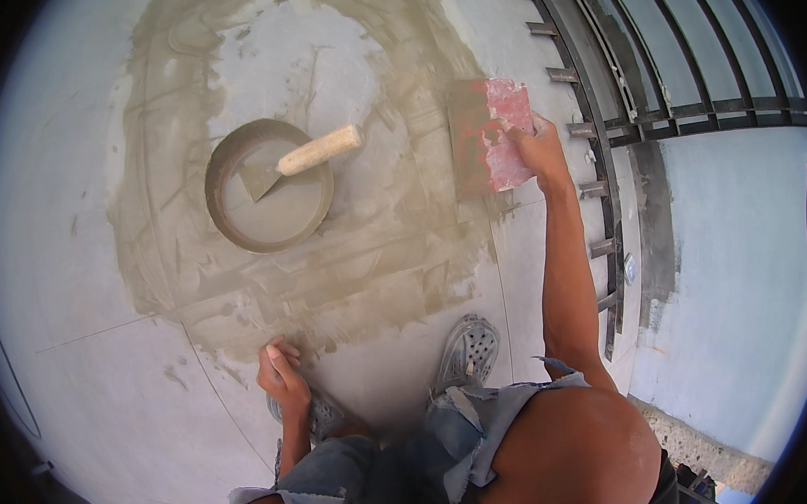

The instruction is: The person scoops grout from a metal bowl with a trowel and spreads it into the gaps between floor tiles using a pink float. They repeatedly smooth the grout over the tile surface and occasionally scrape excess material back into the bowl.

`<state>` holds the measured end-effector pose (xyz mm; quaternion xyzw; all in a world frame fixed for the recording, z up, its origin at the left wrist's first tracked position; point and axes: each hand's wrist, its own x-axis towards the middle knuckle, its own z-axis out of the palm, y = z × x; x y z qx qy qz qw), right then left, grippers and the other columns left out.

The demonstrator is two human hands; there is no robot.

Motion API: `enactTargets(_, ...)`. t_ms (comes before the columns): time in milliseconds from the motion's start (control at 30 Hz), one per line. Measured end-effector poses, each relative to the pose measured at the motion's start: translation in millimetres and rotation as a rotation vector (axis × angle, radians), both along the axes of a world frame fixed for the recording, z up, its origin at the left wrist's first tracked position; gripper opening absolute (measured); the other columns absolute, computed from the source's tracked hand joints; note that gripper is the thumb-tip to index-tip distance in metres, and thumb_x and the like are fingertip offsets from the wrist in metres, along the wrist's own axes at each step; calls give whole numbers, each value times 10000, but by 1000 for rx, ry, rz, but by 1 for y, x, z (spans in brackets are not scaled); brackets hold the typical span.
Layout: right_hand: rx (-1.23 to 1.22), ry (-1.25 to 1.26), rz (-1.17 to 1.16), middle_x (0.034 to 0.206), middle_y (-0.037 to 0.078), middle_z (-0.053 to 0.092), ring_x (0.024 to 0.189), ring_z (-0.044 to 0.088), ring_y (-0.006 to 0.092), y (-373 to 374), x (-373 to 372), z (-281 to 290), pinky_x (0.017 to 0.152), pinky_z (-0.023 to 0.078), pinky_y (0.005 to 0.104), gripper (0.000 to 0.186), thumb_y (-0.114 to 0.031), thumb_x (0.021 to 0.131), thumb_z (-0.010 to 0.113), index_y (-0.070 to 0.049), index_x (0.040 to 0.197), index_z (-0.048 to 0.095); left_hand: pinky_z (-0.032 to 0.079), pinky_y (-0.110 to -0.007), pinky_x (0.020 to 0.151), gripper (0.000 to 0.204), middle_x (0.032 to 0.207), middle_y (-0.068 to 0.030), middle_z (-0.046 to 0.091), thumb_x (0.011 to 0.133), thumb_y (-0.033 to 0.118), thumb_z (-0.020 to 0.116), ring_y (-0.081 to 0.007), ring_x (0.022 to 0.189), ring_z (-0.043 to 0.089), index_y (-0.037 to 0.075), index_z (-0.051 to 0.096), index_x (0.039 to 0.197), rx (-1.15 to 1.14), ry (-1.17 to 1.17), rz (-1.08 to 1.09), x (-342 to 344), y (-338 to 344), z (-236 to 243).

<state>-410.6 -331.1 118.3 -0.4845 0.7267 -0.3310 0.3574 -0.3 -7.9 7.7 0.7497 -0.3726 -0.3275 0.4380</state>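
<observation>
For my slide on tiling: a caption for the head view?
Right hand presses a red float on wet grout; left hand rests on the floor.

No packages, labels, signs or screens spotted anywhere in view, honestly. Nothing printed or boxed seen on floor or by railing.
</observation>
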Motion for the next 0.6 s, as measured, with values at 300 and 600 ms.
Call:
enactTargets(300, -31, -21, -12, 1009, 88, 763, 876, 692, 154, -47, -12, -4, 797, 542, 342, 271, -115, 927, 696, 6, 1163, 749, 449, -288, 604, 424, 726, -75, 648, 1152, 267, 403, -121, 623, 552, -46, 682, 1094, -19, -35, -4, -2, 0, 2)
enactTargets(600, 44, 113, 35, 1038, 103, 758, 896, 697, 177, -92, -3, -12, 817, 547, 347, 321, -149, 947, 710, 21, 1219, 721, 447, -286, 599, 412, 721, -67, 644, 1152, 265, 413, -117, 611, 548, -41, 683, 1093, -13, -34, -10, -3, -2, 2)
